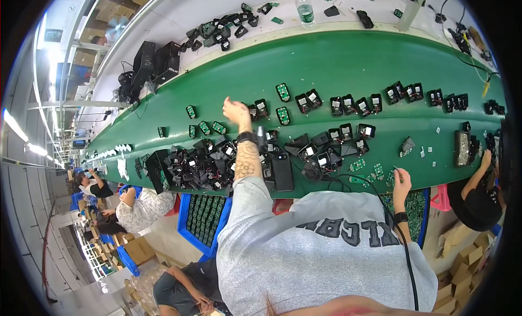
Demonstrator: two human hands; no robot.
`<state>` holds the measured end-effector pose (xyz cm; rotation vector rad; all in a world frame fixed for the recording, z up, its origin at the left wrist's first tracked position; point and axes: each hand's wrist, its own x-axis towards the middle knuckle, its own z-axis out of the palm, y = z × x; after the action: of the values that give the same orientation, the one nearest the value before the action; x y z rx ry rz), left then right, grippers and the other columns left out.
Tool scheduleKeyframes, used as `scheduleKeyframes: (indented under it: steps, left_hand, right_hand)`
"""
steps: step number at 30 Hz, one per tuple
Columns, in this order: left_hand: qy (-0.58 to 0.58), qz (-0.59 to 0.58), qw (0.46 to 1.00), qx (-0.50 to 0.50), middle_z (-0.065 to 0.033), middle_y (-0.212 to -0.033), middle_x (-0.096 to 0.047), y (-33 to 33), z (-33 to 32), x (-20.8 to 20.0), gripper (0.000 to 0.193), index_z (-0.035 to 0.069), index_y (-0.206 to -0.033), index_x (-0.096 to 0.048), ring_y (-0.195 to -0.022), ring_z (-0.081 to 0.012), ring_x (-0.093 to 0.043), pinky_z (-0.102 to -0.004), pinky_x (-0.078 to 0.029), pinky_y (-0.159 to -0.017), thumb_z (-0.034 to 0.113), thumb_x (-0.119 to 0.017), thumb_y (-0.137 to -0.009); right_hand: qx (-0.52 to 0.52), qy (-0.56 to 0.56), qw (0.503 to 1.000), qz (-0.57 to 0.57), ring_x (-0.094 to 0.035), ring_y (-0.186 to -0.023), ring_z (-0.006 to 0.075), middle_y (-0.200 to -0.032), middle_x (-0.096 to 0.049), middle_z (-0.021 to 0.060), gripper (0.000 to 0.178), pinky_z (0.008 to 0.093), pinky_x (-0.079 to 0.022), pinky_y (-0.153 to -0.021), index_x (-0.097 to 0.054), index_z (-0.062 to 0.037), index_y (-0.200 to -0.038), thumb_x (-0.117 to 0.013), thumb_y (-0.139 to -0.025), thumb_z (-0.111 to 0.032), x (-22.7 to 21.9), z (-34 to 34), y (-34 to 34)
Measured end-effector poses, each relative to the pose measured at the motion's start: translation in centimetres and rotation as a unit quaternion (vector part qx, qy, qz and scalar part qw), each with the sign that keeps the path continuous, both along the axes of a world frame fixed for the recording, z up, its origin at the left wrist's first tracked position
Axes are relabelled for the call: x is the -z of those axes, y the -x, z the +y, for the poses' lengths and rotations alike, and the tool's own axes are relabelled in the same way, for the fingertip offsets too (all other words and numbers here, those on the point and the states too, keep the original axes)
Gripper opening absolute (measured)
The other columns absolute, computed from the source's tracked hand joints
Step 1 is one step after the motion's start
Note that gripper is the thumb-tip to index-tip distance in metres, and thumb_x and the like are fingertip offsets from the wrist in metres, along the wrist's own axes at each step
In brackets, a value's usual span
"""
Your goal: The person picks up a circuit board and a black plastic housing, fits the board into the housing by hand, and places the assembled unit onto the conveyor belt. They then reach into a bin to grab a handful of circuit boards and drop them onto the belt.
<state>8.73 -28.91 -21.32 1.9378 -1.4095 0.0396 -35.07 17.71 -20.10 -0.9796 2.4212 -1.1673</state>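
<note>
A gray sweatshirt (326, 256) fills the foreground, right hand (402, 183) beside circuit boards (357, 165).

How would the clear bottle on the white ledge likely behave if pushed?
The bottle would probably tip readily, standing tall and narrow. Once down, its rounded sides suggest it could roll. Its clear, plastic-looking walls may flex if squeezed.

Electronics factory: workers (144, 210) line a long green belt (348, 57) carrying circuit boards (282, 92).
</note>
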Motion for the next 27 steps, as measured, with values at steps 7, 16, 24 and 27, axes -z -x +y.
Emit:
scheduleKeyframes:
  steps: [7, 16, 24, 27]
  left_hand:
    - [-0.139, -0.033, 0.978, 0.155, -0.0179, -0.097, -0.069, -2.7, 1.2, 1.8, 0.04, 0.003, -0.108, -0.062, -0.091, -0.036, -0.066, -0.0424, -0.051, -0.083, 0.021, -0.074, -0.075]
    - [-0.061, 0.048, 0.993, 0.09, -0.0175, -0.1, -0.063, -10.1, 3.4, 2.1, 0.031, 0.004, -0.114, -0.048, -0.086, -0.0328, -0.064, -0.0418, -0.053, -0.08, 0.017, -0.057, -0.088]
    - [-0.209, 0.746, 0.529, 0.347, -0.0175, -0.122, -0.055, 7.6, 18.6, -11.0, 0.047, 0.009, -0.134, -0.04, -0.11, -0.0345, -0.058, -0.0438, -0.054, -0.089, 0.008, -0.058, -0.091]
    - [-0.332, 0.731, 0.442, 0.4, -0.0177, -0.131, -0.05, 13.9, 25.1, -17.6, 0.055, 0.011, -0.141, -0.035, -0.119, -0.0353, -0.055, -0.0451, -0.052, -0.093, 0.003, -0.057, -0.091]
  right_hand:
    - [0.125, 0.082, 0.937, -0.314, -0.063, -0.086, 0.0139, -0.101, -0.065, 0.0066, 0.029, 0.0263, -0.053, -0.076, -0.062, 0.0055, -0.111, -0.064, -0.091, -0.015, -0.7, -2.2, 2.4]
    - [0.025, 0.152, 0.828, -0.539, -0.065, -0.094, 0.0182, -0.103, -0.065, 0.0086, 0.03, 0.0341, -0.055, -0.085, -0.058, 0.0035, -0.115, -0.065, -0.09, -0.013, -10.1, -8.4, -0.9]
    - [-0.021, 0.146, 0.809, -0.569, -0.065, -0.089, 0.0151, -0.099, -0.066, 0.005, 0.017, 0.0309, -0.056, -0.077, -0.062, -0.0052, -0.104, -0.066, -0.09, -0.013, -12.8, -6.6, -3.1]
    - [-0.081, 0.167, 0.769, -0.611, -0.064, -0.096, 0.0174, -0.105, -0.066, 0.0076, 0.012, 0.0327, -0.056, -0.078, -0.061, -0.0065, -0.1, -0.063, -0.091, -0.014, -13.6, -6.7, -4.0]
